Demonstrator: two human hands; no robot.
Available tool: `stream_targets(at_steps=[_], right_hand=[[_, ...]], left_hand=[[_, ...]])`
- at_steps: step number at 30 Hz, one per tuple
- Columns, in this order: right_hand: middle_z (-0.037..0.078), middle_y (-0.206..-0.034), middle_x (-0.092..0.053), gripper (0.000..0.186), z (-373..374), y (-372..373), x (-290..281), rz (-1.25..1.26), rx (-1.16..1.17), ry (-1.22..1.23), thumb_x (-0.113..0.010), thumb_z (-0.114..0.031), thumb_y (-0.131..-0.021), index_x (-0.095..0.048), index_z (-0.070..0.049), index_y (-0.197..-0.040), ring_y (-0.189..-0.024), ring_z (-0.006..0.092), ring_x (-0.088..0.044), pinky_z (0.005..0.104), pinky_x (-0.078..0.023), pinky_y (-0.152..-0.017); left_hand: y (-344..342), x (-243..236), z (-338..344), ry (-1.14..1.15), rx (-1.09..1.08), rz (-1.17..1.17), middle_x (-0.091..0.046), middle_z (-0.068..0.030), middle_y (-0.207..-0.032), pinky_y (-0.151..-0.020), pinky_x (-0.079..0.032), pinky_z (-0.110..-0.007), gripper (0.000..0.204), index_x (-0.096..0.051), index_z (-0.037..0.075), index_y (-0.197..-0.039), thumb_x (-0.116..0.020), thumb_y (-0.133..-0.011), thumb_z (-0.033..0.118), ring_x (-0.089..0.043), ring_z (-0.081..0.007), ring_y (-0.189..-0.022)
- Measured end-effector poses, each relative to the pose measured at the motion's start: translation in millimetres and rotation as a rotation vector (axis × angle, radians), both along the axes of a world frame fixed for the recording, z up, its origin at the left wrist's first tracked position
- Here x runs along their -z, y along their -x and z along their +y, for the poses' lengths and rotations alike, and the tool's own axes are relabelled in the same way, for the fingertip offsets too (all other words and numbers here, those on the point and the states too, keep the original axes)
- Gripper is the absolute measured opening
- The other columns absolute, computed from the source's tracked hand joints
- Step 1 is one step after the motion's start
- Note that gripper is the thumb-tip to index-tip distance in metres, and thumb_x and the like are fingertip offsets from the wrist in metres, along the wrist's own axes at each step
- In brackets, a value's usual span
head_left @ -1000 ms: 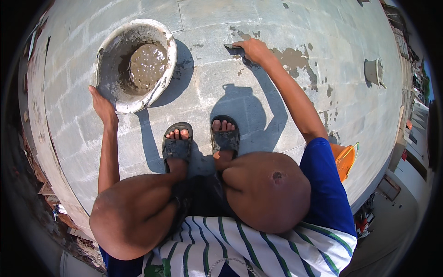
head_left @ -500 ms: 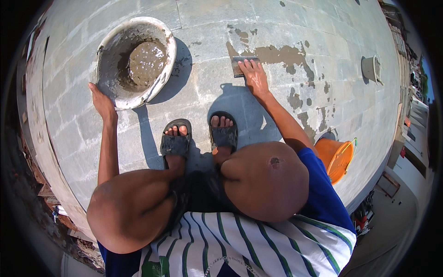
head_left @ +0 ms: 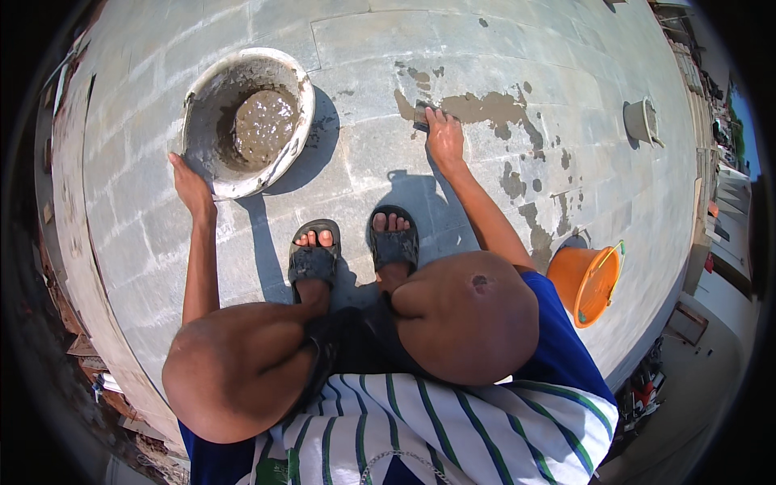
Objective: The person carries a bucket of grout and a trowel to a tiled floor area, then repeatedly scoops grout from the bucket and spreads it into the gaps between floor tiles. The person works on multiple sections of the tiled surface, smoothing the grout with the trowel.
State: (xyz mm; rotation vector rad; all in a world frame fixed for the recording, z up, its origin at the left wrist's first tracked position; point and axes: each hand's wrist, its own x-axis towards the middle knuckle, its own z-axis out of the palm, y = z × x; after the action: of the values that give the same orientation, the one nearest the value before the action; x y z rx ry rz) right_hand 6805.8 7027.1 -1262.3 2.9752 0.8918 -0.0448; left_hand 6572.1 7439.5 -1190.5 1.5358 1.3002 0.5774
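Wet grey mortar (head_left: 267, 127) lies in a white, mortar-crusted basin (head_left: 308, 109), tilted toward me at the left. My left hand (head_left: 192, 187) grips the near left side of the basin, with part of its fingers hidden against the wall. My right hand (head_left: 445, 139) is closed on a small flat scraper (head_left: 421, 115), held tilted on the tiles. The scraper is at the left end of a wet mortar smear (head_left: 489, 107), and my fingers cover part of it.
An orange bucket (head_left: 572, 273) lies tipped at the right, near my knee. Farther off stands a small grey bucket (head_left: 639, 121). Mortar spots dot the grey tiled floor (head_left: 380, 48). My sandalled feet (head_left: 394, 238) are between the hands.
The scraper has tipped up from lying flatter, and my right fingers are more curled around it. The whole view has shifted slightly. My left hand stays on the basin.
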Motion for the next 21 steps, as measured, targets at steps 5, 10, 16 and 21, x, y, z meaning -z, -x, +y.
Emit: stream_targets(at_steps=[5, 10, 16, 21], right_hand=[[0.017, -0.123, -0.056, 0.039, 24, 65, 11, -0.021, -0.109, -0.033, -0.046, -0.009, -0.086, -0.055, -0.01, -0.124, -0.112, 0.0337, -0.053, 0.0477, -0.042, -0.092], [0.018, -0.112, -0.062, 0.037, 51, 69, -53, 0.551, -0.097, -0.239, -0.049, -0.009, -0.086, -0.056, -0.008, -0.122, -0.102, 0.0323, -0.06, 0.0422, -0.046, -0.084], [0.022, -0.101, -0.064, 0.034, 60, 23, -78, 0.697, 0.234, -0.682, -0.057, -0.019, -0.086, -0.057, -0.002, -0.115, -0.096, 0.0377, -0.06, 0.0412, -0.046, -0.082], [0.018, -0.095, -0.066, 0.032, 95, 15, -140, 0.882, 0.184, -0.81, -0.057, -0.024, -0.087, -0.059, -0.001, -0.109, -0.089, 0.029, -0.063, 0.0382, -0.046, -0.079]], left_hand=[[6, -3, 0, 0.012, -0.015, -0.025, -0.055, -0.0169, -0.122, -0.096, -0.036, -0.033, 0.074, -0.046, -0.009, -0.128, -0.029, -0.097, 0.056, -0.051, -0.0244, -0.108], [8, -11, -3, -0.032, -0.041, -0.02, -0.057, -0.0173, -0.119, -0.095, -0.038, -0.033, 0.072, -0.048, -0.01, -0.126, -0.03, -0.097, 0.054, -0.052, -0.0237, -0.105], [0, -12, -11, -0.031, -0.014, -0.044, -0.06, -0.015, -0.113, -0.091, -0.039, -0.033, 0.072, -0.052, -0.009, -0.121, -0.031, -0.097, 0.055, -0.053, -0.0218, -0.1], [10, -14, -3, -0.024, -0.037, 0.004, -0.06, -0.0164, -0.112, -0.091, -0.039, -0.034, 0.075, -0.053, -0.008, -0.121, -0.031, -0.095, 0.058, -0.054, -0.0236, -0.101]])
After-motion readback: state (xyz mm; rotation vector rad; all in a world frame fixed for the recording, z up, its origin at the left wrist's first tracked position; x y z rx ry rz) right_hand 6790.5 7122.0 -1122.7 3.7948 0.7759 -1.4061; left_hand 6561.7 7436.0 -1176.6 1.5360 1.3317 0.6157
